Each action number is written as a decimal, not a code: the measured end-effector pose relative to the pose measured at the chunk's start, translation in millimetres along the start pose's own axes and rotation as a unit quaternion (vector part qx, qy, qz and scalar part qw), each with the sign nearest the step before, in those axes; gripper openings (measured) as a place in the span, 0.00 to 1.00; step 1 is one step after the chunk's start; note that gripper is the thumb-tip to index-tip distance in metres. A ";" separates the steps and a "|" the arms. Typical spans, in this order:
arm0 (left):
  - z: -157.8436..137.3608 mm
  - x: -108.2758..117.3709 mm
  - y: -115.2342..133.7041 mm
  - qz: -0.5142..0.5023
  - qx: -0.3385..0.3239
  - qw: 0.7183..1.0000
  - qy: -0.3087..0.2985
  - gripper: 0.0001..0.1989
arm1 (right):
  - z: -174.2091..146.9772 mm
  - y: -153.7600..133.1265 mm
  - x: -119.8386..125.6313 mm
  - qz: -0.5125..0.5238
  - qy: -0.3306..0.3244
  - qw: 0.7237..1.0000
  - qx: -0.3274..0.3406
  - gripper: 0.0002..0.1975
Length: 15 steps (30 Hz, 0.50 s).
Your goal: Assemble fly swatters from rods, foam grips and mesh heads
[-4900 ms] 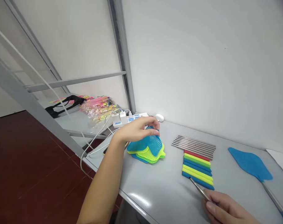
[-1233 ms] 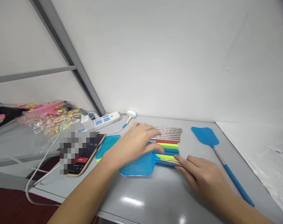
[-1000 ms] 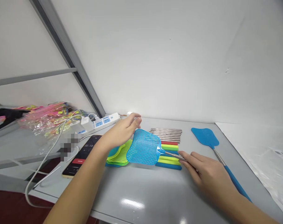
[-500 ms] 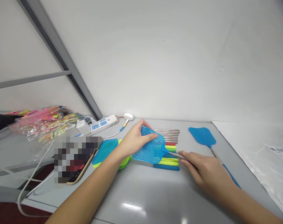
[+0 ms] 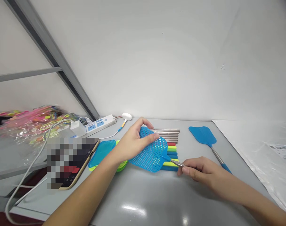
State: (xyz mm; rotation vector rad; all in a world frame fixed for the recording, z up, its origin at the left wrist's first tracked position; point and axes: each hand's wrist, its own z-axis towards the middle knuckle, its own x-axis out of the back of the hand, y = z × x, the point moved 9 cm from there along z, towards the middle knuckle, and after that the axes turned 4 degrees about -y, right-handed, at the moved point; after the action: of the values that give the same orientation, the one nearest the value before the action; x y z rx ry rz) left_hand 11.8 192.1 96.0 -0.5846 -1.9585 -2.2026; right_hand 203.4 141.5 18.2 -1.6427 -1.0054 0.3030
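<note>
A blue fly swatter head (image 5: pixel 150 153), full of small holes, is pinched by my left hand (image 5: pixel 139 139) with the thumb across its face. From its neck a metal rod (image 5: pixel 176 163) runs right into my right hand (image 5: pixel 199 171), whose fingers close around it. Behind and below the head lie several bare metal rods (image 5: pixel 169 135) in a row. Nearer me are handle grips (image 5: pixel 172 153) in red, yellow-green and blue, partly covered by the head. More swatter heads, blue (image 5: pixel 102 153) and green, are stacked left of my left hand, partly behind my forearm.
Right of the grips lies another blue fly swatter (image 5: pixel 202 135) with rod and handle. A phone (image 5: pixel 79 166), a white power strip (image 5: pixel 100 125) and cables are on the left. Behind them sits a heap of plastic-wrapped colourful items (image 5: pixel 39 122). White plastic sheeting (image 5: pixel 248 147) covers the right side.
My right hand has moved slightly down, and the swatter's neck end has tilted lower. My left hand keeps its hold on the head. The whole view has shifted a little.
</note>
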 end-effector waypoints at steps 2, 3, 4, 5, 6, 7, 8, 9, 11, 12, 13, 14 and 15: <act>2.1 13.4 -0.5 -0.073 0.004 0.997 0.036 0.20 | -2.9 -6.7 4.5 -0.005 0.026 0.999 0.020 0.21; 3.7 20.3 -1.5 -0.123 0.004 0.991 0.056 0.22 | -4.5 -10.1 8.4 -0.012 0.047 0.998 0.032 0.21; 5.6 25.4 -2.5 -0.178 0.000 0.981 0.071 0.24 | -6.2 -13.5 13.0 -0.021 0.071 0.996 0.043 0.21; 7.6 27.8 -3.0 -0.232 -0.009 0.969 0.079 0.27 | -8.0 -16.2 17.9 -0.030 0.097 0.994 0.051 0.21; 9.6 26.5 -2.7 -0.280 -0.022 0.957 0.076 0.30 | -9.6 -18.0 22.3 -0.037 0.120 0.991 0.056 0.21; 11.0 21.2 -1.5 -0.314 -0.038 0.947 0.063 0.33 | -10.8 -19.1 25.9 -0.044 0.139 0.988 0.058 0.22; 11.5 11.7 0.0 -0.335 -0.054 0.940 0.041 0.36 | -11.5 -19.7 28.4 -0.048 0.154 0.985 0.060 0.22; 10.7 -1.6 1.1 -0.347 -0.067 0.936 0.013 0.39 | -11.8 -19.7 30.0 -0.050 0.167 0.983 0.063 0.21; 4.9 -36.7 0.4 -0.351 -0.075 0.932 -0.052 0.43 | -10.8 -18.5 29.3 -0.048 0.182 0.980 0.071 0.21; 0.4 -53.4 -2.0 -0.349 -0.071 0.932 -0.071 0.43 | -9.5 -18.3 26.7 -0.051 0.182 0.979 0.079 0.20; -4.3 -67.2 -4.9 -0.352 -0.066 0.931 -0.076 0.40 | -7.9 -18.3 22.5 -0.055 0.176 0.979 0.088 0.20; -8.7 -80.1 -9.0 -0.357 -0.048 0.929 -0.083 0.34 | -6.3 -18.4 17.4 -0.061 0.168 0.979 0.097 0.18; -12.5 -89.7 -13.5 -0.369 -0.024 0.925 -0.084 0.29 | -5.1 -18.5 12.4 -0.066 0.160 0.979 0.104 0.16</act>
State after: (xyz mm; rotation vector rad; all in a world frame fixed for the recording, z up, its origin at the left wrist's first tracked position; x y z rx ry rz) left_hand 86.7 168.1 49.1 -0.0121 -2.5251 -2.6765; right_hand 205.9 147.4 40.2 -1.3755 -0.8033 0.0481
